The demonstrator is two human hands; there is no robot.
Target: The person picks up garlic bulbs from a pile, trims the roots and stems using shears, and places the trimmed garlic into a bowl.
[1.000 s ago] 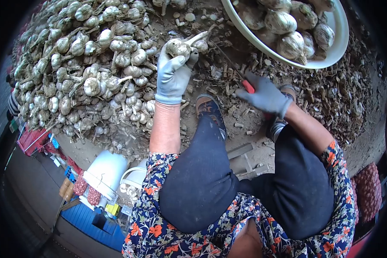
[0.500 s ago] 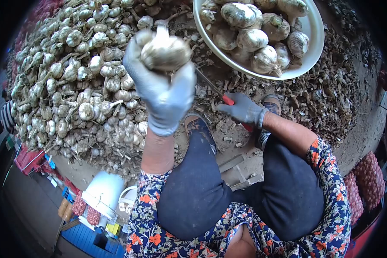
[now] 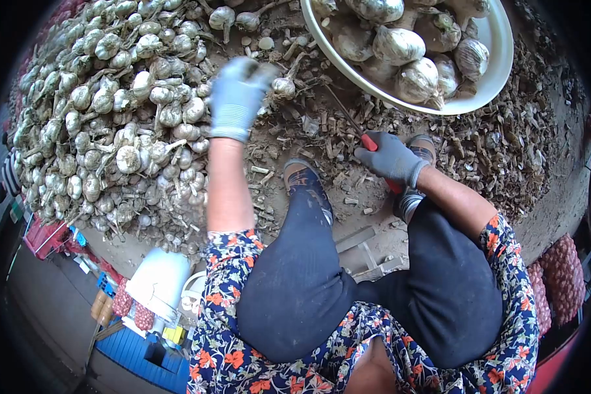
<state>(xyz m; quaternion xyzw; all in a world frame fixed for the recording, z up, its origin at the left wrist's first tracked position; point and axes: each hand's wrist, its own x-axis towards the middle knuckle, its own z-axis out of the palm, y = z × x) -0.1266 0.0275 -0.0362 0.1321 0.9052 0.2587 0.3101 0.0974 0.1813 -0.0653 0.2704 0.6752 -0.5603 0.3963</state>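
My left hand (image 3: 238, 95), in a grey-white glove, is stretched out over the right edge of the garlic pile (image 3: 111, 125). Its fingertips are smeared by motion, so whether they hold anything is unclear. Just right of them lies a garlic bulb with a long stem (image 3: 284, 87). My gloved right hand (image 3: 394, 159) is closed round the red handle of a knife (image 3: 370, 142), whose thin dark blade points up and left. Beyond that hand, a pale basin (image 3: 454, 108) holds several large garlic bulbs (image 3: 399, 44).
Cut stems and husks (image 3: 492, 144) cover the ground on the right. A wooden frame (image 3: 361, 246) lies between my legs. At the lower left stand a white bucket (image 3: 159, 279) and a blue slatted surface (image 3: 134, 358). Net sacks (image 3: 563, 279) are at the right.
The large garlic bulb held up in my left hand before no longer shows there. That hand has moved slightly left and forward. My right hand, with the knife, has shifted a little right in view.
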